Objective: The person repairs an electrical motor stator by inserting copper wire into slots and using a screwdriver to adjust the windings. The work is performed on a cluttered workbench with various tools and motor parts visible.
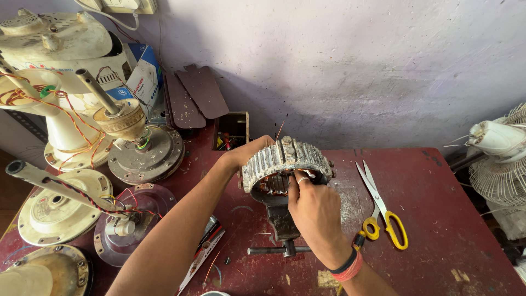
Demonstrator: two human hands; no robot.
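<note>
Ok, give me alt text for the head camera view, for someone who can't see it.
Two bare hands work on a grey ribbed metal motor stator ring clamped upright in a dark bench vise on a dark red table: the left hand steadies its rim, the right hand pinches inside. Yellow-handled scissors lie right; dismantled fan motors left.

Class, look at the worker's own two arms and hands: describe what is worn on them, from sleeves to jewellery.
Both forearms are bare, with no sleeves in view. The right hand has a silver ring on one finger and black and red bands at the wrist. The left hand shows nothing worn.
</note>
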